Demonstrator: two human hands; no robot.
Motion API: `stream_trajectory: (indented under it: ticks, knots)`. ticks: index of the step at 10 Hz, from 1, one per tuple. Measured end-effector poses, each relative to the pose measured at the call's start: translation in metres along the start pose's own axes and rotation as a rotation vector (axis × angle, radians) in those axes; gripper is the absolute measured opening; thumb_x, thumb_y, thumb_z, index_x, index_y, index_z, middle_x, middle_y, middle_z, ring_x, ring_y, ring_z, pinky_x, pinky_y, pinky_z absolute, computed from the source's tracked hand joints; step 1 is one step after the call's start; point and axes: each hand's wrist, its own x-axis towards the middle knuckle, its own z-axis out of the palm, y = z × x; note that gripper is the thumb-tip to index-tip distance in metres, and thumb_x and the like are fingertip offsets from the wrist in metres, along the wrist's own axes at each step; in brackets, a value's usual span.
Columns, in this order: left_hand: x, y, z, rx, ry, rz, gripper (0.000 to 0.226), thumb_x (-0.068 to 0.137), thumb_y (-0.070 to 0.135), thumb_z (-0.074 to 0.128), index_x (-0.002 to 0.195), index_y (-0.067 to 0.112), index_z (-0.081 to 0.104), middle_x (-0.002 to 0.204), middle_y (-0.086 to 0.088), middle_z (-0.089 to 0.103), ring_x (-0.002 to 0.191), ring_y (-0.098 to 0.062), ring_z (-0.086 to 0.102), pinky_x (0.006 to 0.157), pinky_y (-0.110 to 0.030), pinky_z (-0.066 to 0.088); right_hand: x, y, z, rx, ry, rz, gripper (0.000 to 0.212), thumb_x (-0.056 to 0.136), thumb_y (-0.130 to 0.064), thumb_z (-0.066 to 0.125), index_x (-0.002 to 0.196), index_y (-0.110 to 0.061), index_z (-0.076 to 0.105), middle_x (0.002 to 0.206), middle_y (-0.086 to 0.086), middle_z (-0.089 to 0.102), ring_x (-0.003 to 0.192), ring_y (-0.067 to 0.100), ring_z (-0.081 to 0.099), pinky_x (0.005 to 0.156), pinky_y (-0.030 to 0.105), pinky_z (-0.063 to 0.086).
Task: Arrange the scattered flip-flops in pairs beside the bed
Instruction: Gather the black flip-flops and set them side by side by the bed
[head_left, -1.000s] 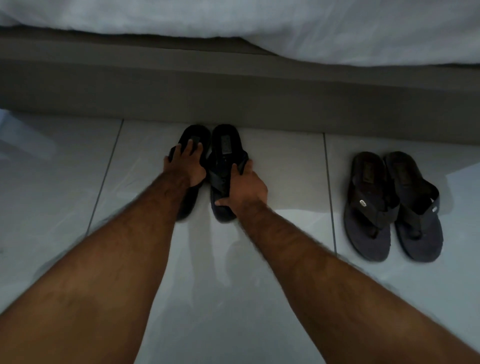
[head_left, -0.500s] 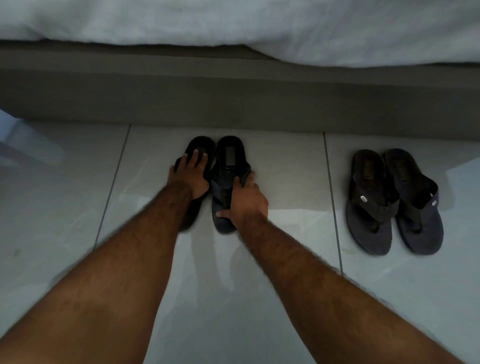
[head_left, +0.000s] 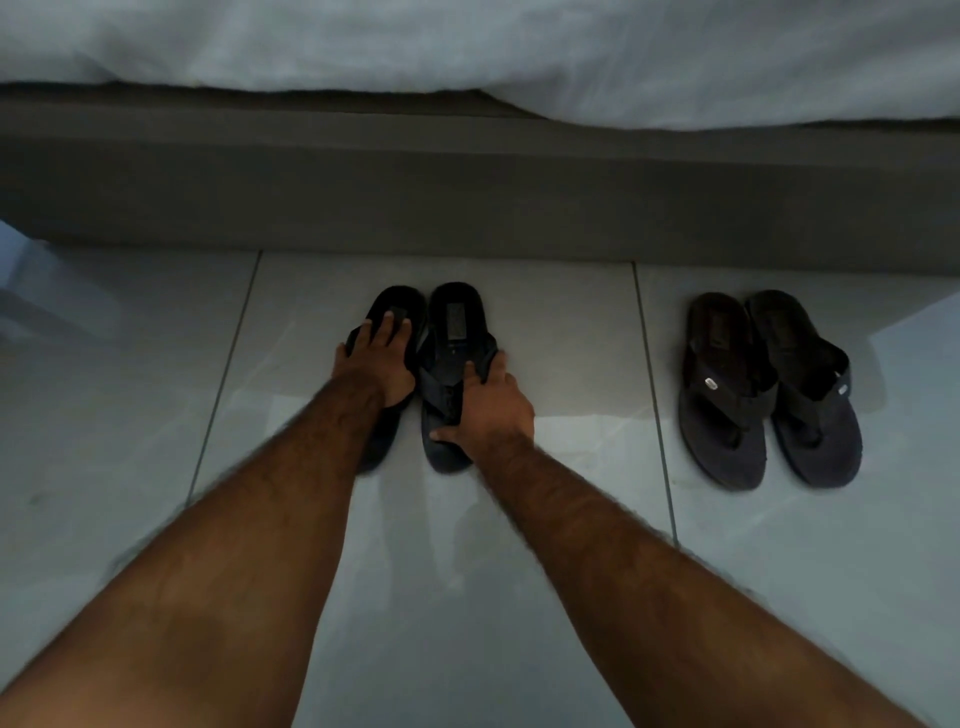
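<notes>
Evidently the second pair is being squared up: the left hand (head_left: 382, 364) lies flat, fingers spread, on the left black flip-flop (head_left: 387, 415), while the right hand (head_left: 488, 405) grips the right black flip-flop (head_left: 457, 332) by its strap and edge, just before the bed base (head_left: 467, 192). The finished dark pair (head_left: 769, 389) sits well apart to the right. Next, probably, both hands let go.

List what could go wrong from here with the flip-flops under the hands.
1. The left hand lies flat on the left flip-flop, which angles away from the right flip-flop; let go now, the pair may sit crooked.
2. The right hand grips the right flip-flop by its strap; lifting off could drag it out of line.
3. Pushed further, both could bump the bed base, skewing the heels.
</notes>
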Motion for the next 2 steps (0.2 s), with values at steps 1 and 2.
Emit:
stream_trajectory:
  ticks: [1,2]
  knots:
    - [-0.002,0.0,-0.007,-0.011,-0.019,-0.025,0.083,0.092,0.022,0.048,0.16,0.029,0.0,0.169,0.004,-0.011,0.156,-0.025,-0.008,0.123,-0.06,0.004,-0.002,0.003,-0.01,0.056,-0.06,-0.005,0.133,0.063,-0.058,0.087,0.161,-0.021,0.006,0.167,0.021,-0.004,0.146,0.038,0.031,0.109,0.047,0.042]
    - [-0.016,0.011,-0.013,-0.016,0.169,-0.001,0.079,0.091,0.02,0.048,0.16,0.021,0.009,0.17,0.0,-0.001,0.156,-0.025,-0.001,0.122,-0.058,0.008,-0.007,0.013,-0.037,0.176,-0.131,0.012,0.154,0.053,-0.054,0.093,0.159,-0.018,-0.013,0.165,0.024,-0.015,0.153,0.038,0.018,0.119,0.048,0.033]
